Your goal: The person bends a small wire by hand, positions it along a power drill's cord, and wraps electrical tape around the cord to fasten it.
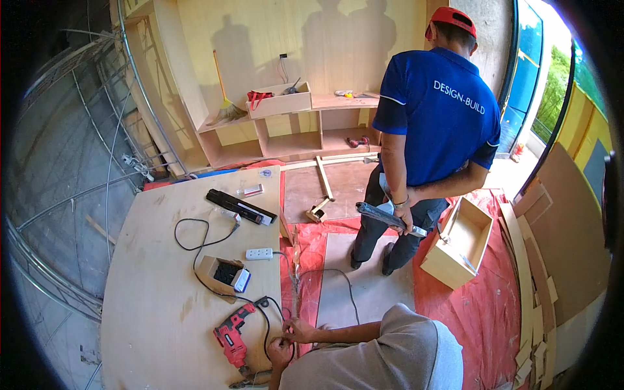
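Grey-sleeved arms reach in from the bottom. My right hand (299, 330) and my left hand (280, 351) are close together at the right edge of a wooden panel (149, 273), fingers closed. What they pinch is too small to make out; a black cord (267, 325) loops beside them. Left of my hands, a red and black power drill (231, 337) lies on the panel. Above it stands an open cardboard box (209, 265) of dark screws or similar small pieces. A white power strip (259, 254) lies beside the box, and a long black box (240, 207) lies farther up.
A person in a blue shirt (435, 110) stands ahead, holding a wrapped bundle (383, 216) behind their back. A wooden drawer (473, 237) rests on red sheeting (481, 312). Shelving (286, 144) with a broom (227, 107) is at the back. Boards (562, 240) lean right.
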